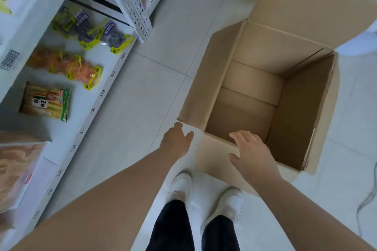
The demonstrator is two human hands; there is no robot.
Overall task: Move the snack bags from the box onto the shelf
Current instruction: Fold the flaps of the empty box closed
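Head view, looking down. The white shelf (77,106) runs along the left edge, its front rail carrying printed numbers. To the right, on the tiled floor, stands the open cardboard box (293,120), flaps turned outward; its bottom shows as bare cardboard and no bag is visible inside.

The snack bags all lie flat on the shelf, well apart from the box and to the left of both hands:
- a large pale bag (14,171), partly cut off by the frame edge;
- a green-edged bag (46,101) of yellowish sticks;
- orange bags (67,65) with yellow headers, overlapping;
- purple bags (95,32), also yellow-trimmed and overlapping.

Each bag's long axis runs roughly from the shelf's back toward its front rail.

The left hand (176,141) is the nearer one to the shelf; its fingers are loosely spread and hold nothing, tips just beside the near corner of the box's left flap, contact not discernible. The right hand (252,155) hovers over the box's near rim, fingers spread and empty.

Judged from the bare box, the transfer appears complete. Any further bag would have to come from outside this view, and the hands seem directed at the box itself.
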